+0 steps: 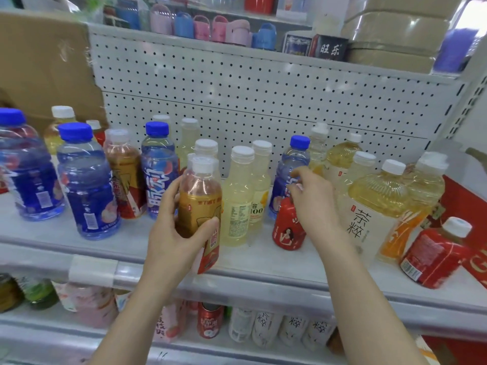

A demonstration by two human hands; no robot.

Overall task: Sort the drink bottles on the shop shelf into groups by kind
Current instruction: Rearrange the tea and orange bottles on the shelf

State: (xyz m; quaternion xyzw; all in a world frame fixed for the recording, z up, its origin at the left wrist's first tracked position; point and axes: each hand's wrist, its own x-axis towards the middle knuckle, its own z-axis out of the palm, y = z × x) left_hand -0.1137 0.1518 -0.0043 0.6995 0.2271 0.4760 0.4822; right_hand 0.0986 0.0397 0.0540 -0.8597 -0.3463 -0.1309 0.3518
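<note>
Shop shelf [258, 256], left hand [168, 233] gripping gold-label bottle [197, 201] — 茶粹 bottle [369, 206] rightward

Bright, even light; faint shadows.
Sharp at the pegboard [263, 96]; blue bottles [29, 175] left of it smear, goods [210, 29] above it soft, shelf edge [250, 284] bows.

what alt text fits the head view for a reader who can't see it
A person's left hand grips a gold and red bottle over the front of a white shop shelf; the right hand reaches over a small red bottle. Blue-capped bottles stand mostly left, pale yellow ones behind and right.
</note>
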